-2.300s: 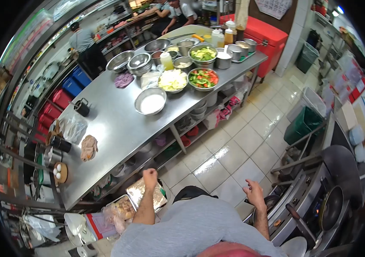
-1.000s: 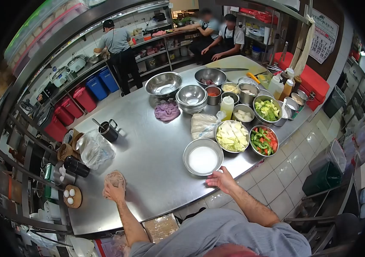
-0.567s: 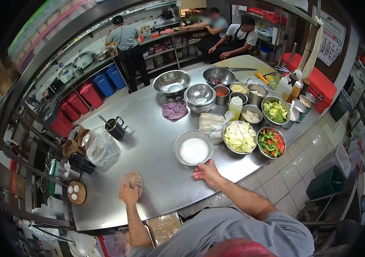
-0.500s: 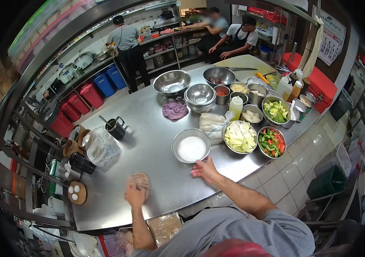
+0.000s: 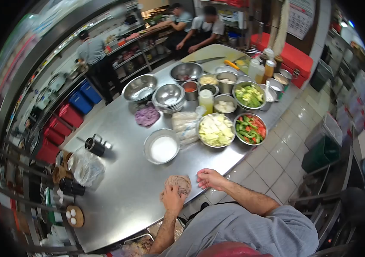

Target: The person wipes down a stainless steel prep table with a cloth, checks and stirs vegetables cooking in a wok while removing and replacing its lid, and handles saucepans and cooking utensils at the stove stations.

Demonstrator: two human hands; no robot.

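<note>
My left hand (image 5: 173, 198) presses on a crumpled brownish cloth (image 5: 180, 182) near the front edge of the steel table, its fingers closed over the fabric. Just right of the cloth, my right hand (image 5: 209, 178) hovers at the table edge with loosely bent fingers and nothing in it. Beyond both hands stands a metal bowl (image 5: 147, 157) with white contents, which neither hand touches. A plastic bag of pale food (image 5: 185, 128) lies behind that bowl.
Bowls of cut cabbage (image 5: 216, 130) and chopped peppers (image 5: 250, 129) stand at the right. Stacked bowls (image 5: 168, 95) and a purple cloth (image 5: 147, 116) are farther back. Eggs on a round board (image 5: 79, 216), a plastic bag (image 5: 87, 167) and a dark mug (image 5: 94, 146) occupy the left. Several people work behind.
My left hand has slid the cloth rightward along the table's front. My right hand has drawn back from the bowl of white contents. The camera view has turned.
</note>
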